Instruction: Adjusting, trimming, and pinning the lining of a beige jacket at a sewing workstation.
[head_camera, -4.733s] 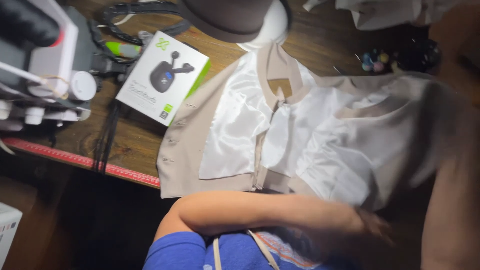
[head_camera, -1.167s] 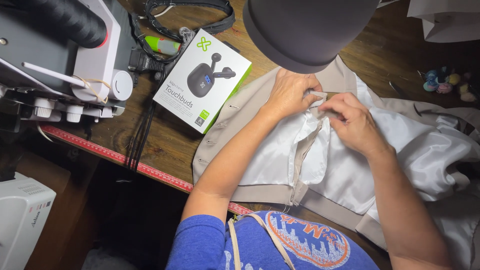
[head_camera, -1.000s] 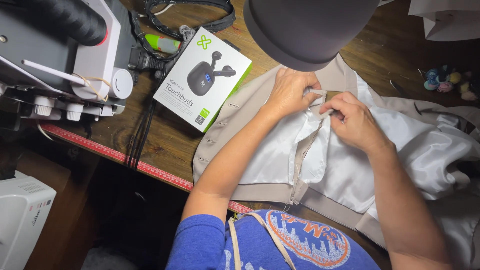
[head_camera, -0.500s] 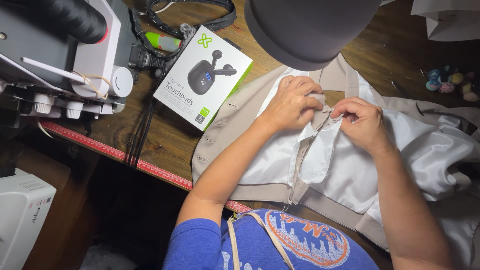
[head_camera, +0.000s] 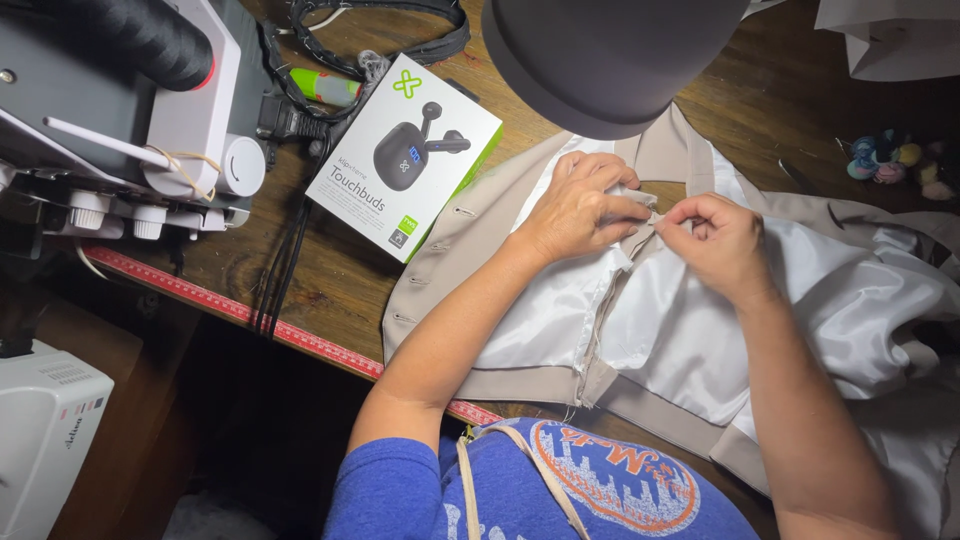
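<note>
The beige vest (head_camera: 470, 250) lies inside out on the tabletop (head_camera: 340, 290), collar away from the person. Left hand (head_camera: 580, 205) and right hand (head_camera: 715, 240) pinch its white lining (head_camera: 680, 340) near the collar; a dark lampshade (head_camera: 610, 55) hides the top.

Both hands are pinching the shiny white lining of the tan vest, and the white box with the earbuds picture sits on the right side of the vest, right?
Not quite. In the head view, the white box lies to the left of the tan vest. The left hand and right hand do pinch its white lining.
</note>
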